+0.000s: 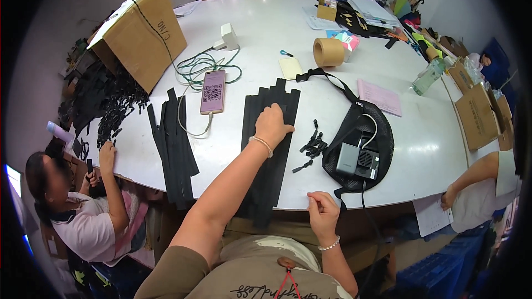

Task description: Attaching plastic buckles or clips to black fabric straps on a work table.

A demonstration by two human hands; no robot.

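Left hand [271, 127] lay on the upper part of a stack of long, flat black strips [252, 158], fingers curled under, thumb out toward the right; could not tell whether it pinched a strip. Stack ran lengthwise on the glossy white tabletop [424, 155], its lower ends past the near edge. Right hand [324, 216] hung at that edge, apart from the stack, fingers bent and thumb near the index finger; anything between them could not be made out. Just right of the stack: a loose pile of small black toggle-like pieces [315, 147]. Beyond these, a black mesh bag [382, 124] with a grey rectangular device [347, 159] on it. Left of the stack, a second bundle of black strips [176, 158]; between and above, a pink-screened phone [213, 91], cable plugged in.
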